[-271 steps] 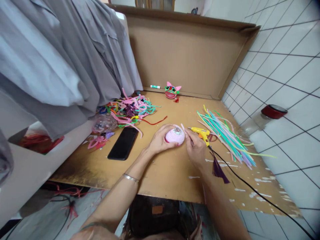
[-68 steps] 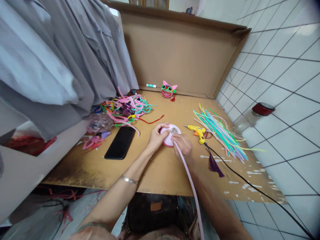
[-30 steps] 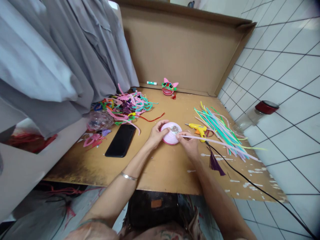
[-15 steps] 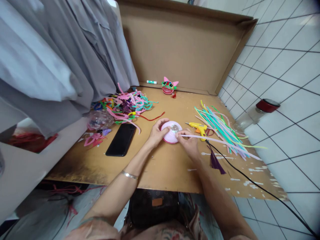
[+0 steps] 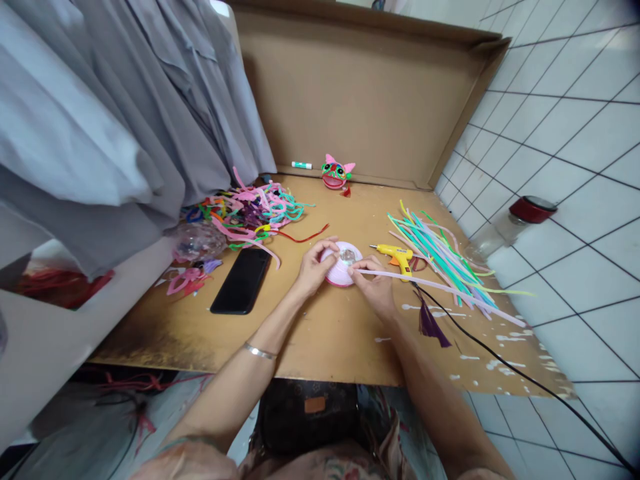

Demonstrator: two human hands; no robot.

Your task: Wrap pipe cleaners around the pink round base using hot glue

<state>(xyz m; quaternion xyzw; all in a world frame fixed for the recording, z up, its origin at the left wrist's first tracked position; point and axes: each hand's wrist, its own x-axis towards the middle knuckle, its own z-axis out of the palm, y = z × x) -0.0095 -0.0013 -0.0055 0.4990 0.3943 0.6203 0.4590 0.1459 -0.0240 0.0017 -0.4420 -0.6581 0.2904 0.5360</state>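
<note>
My left hand (image 5: 315,267) grips the left side of a round, pale pink coiled piece (image 5: 341,274) with a darker pink rim. A clear or bare patch shows near its middle. My right hand (image 5: 374,283) pinches a long pale lilac pipe cleaner (image 5: 440,285) against the right side of the coil. Its free end stretches to the right across the table. Just beyond my right hand lies a yellow hot glue gun (image 5: 397,255), its nozzle pointing left.
Loose pipe cleaners (image 5: 440,250) lie at right near a red-lidded jar (image 5: 510,223). A purple tassel (image 5: 431,322) rests by the black cord (image 5: 500,357). At left are a phone (image 5: 241,281) and a colourful tangle (image 5: 260,203). A pink-eared animal head (image 5: 335,175) and glue stick (image 5: 301,165) stand behind.
The view has shifted very slightly. Both hands keep hold of the coil and the lilac pipe cleaner, with my right fingers a little farther left along the coil.
</note>
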